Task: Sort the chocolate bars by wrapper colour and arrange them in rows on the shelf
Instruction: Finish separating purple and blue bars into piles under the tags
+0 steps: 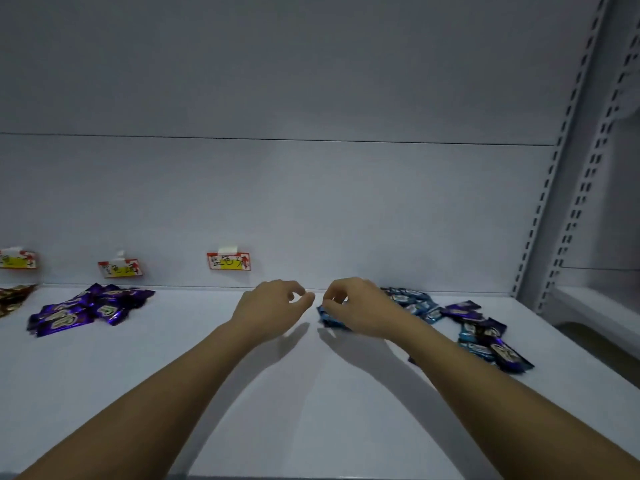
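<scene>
A: Blue wrappers are the step in hand, I reckon. Right hand (349, 301) has its fingers curled down onto a blue bar (330, 318) lying on the shelf (311, 393), pinching its near end. It sits just left of the blue pile (412, 301) at the back.

B: Left hand (277, 303)?

A: Hovers just beside the right, fingers loosely curled, thumb and forefinger near each other, nothing between them. Not touching the bar.

B: So it's sorting or arranging?

A: Looks like starting the blue row under the third label (228, 261). Judgement only. Next move calls for squaring that bar against the back wall line, then pulling more blue ones from the right.

B: Counts?

A: Three paper labels on the back wall in view: the far-left label (17, 259), the second label (119, 268), and the third. Piles: four. Gold-brown bars (14, 297) at the left edge, mostly cut off. Purple pile (86, 308) under the second label, sorted but heaped, not in rows. Blue pile at the back right. Mixed heap (485, 336) of purple and blue at the far right, unsorted.

B: Bars per pile?

A: Can't count, they overlap. Purple looks like several, same for blue.

B: Remaining work?

A: Most of it. Mixed heap needs splitting, every colour needs rowing out.
</scene>
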Motion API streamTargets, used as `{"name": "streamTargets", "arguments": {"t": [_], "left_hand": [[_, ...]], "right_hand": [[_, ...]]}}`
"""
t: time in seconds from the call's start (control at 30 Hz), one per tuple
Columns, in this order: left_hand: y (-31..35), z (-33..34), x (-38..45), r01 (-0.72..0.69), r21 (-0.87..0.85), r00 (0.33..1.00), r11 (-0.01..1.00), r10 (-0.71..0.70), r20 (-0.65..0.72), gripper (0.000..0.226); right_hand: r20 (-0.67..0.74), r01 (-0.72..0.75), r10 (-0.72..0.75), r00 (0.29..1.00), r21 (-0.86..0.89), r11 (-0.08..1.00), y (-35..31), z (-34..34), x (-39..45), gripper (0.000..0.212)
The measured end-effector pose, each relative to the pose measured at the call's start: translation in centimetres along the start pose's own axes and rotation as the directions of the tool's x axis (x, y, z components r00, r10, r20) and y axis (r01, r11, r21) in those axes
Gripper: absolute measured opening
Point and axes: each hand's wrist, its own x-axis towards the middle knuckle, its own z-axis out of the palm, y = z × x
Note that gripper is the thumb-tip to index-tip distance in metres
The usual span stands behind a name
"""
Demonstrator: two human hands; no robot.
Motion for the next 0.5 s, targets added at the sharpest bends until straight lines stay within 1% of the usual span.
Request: {"name": "streamTargets", "arguments": {"t": [0.1, 0.17, 0.27, 0.33, 0.4, 0.5], "left_hand": [[4.2, 3.2, 1.2, -0.078, -0.038, 0.997, 0.996, 0.078, 0.007, 0.029], [6.3, 5.3, 2.3, -0.119, -0.071, 0.993, 0.990, 0.120, 0.014, 0.026], [8.7, 7.8, 4.2, -0.175, -0.097, 0.983, 0.980, 0.179, 0.033, 0.030], [9.5, 9.0, 5.4, -0.185, -0.116, 0.979, 0.976, 0.193, 0.059, 0.035], [9.7, 10.1, 6.2, -0.179, -0.133, 0.978, 0.975, 0.192, 0.087, 0.038], [8.9, 10.8, 6.6, -0.183, -0.137, 0.977, 0.974, 0.195, 0.082, 0.039]], "right_hand": [[-0.057, -0.064, 0.064, 0.996, 0.014, 0.998, 4.8, -2.6, -0.9, 0.017], [-0.115, -0.098, 0.097, 0.989, -0.007, 0.995, 7.7, -4.1, -0.9, 0.018], [-0.163, -0.126, 0.113, 0.980, -0.073, 0.989, 11.2, -5.5, -0.2, 0.020], [-0.152, -0.101, 0.082, 0.985, -0.124, 0.987, 12.3, -6.0, 0.8, 0.024], [-0.114, -0.048, 0.028, 0.993, -0.176, 0.983, 12.9, -5.8, 1.8, 0.028], [-0.055, -0.006, -0.006, 0.998, -0.224, 0.975, 13.7, -4.8, 3.0, 0.029]]}}
